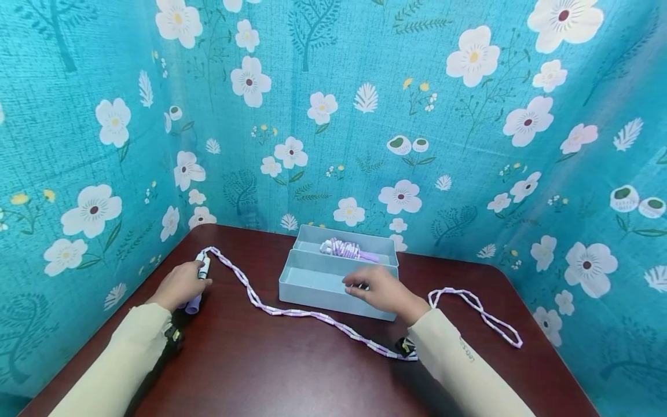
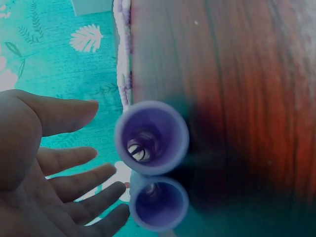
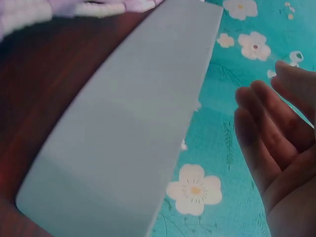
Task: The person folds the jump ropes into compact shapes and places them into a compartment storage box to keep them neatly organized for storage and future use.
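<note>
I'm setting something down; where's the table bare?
Bare: dark-brown table between the cream sleeves, nearside of the lilac-and-white beaded rope. Crowded: left edge, with left hand and lilac handles; rear compartment of grey-blue box, holding bundled rope.

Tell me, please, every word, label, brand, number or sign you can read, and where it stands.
"Lets", apparently, on the right sleeve; the rest there is too small to read.
Marks on the black wrist devices and a rope handle: too small to read.
</note>
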`<action>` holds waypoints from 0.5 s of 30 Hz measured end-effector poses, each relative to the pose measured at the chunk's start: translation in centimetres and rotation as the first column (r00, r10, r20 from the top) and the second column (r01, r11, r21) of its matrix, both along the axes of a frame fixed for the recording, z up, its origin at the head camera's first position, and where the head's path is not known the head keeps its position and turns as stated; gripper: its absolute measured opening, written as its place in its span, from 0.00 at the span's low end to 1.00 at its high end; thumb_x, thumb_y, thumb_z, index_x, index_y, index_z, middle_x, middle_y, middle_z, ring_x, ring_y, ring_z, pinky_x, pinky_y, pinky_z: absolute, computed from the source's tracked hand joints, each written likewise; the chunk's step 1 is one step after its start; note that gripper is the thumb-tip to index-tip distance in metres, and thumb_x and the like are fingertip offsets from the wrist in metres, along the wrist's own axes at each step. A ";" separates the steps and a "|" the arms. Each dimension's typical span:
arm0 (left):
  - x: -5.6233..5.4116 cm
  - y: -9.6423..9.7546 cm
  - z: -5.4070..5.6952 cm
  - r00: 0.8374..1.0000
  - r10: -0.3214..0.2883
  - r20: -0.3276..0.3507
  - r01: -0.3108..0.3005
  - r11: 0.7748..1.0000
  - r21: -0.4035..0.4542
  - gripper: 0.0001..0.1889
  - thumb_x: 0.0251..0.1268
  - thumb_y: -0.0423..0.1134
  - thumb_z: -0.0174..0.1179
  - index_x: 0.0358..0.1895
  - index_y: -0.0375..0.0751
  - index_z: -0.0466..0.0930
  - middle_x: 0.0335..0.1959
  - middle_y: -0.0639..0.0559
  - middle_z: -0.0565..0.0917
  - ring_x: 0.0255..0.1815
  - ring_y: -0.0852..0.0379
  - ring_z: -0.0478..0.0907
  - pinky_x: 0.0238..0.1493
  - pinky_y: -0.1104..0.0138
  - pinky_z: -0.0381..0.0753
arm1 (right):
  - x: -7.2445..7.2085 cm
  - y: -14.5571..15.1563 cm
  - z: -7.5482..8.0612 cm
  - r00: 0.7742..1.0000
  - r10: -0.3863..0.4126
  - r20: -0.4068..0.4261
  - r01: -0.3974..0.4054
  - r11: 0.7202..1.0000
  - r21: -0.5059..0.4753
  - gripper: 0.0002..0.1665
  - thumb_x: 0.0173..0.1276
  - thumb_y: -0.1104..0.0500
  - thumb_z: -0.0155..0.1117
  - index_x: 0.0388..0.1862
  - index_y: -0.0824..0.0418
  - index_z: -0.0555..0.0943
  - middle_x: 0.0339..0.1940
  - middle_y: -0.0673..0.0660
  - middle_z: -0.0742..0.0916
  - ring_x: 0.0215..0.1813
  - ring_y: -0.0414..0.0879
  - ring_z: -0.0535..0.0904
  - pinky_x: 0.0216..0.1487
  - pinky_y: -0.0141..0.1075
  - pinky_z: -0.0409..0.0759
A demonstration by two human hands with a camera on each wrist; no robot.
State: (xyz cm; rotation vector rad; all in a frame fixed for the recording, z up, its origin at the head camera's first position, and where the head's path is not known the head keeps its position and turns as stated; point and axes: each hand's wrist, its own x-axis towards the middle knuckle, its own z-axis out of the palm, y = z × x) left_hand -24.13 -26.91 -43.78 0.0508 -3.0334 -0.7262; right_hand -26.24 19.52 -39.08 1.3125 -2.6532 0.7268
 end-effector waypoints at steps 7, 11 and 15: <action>0.0 -0.8 -0.5 0.997 0.030 0.077 -0.030 1.000 -0.002 0.35 0.57 0.41 0.68 0.57 0.15 0.63 0.40 0.29 0.75 0.37 0.40 0.76 0.40 0.47 0.80 | 1.1 -0.6 -1.3 0.997 0.054 0.063 -0.059 0.995 0.085 0.14 0.69 0.57 0.65 0.51 0.59 0.86 0.44 0.49 0.88 0.44 0.38 0.83 0.46 0.37 0.81; -0.2 -0.9 -0.9 0.995 0.034 0.098 -0.034 0.999 -0.002 0.37 0.56 0.40 0.69 0.57 0.15 0.61 0.40 0.29 0.74 0.38 0.40 0.76 0.40 0.47 0.80 | 1.3 -0.8 -2.3 0.991 0.067 0.120 -0.084 0.986 0.144 0.15 0.68 0.55 0.65 0.51 0.58 0.85 0.44 0.50 0.88 0.43 0.36 0.82 0.47 0.35 0.80; -0.5 -1.1 -1.3 0.996 0.045 0.081 -0.044 0.999 -0.008 0.38 0.54 0.39 0.70 0.57 0.14 0.60 0.41 0.27 0.73 0.41 0.37 0.74 0.43 0.45 0.78 | 1.3 -1.0 -3.2 0.983 0.083 0.167 -0.111 0.980 0.164 0.14 0.65 0.56 0.68 0.49 0.58 0.86 0.41 0.50 0.88 0.36 0.32 0.80 0.43 0.32 0.79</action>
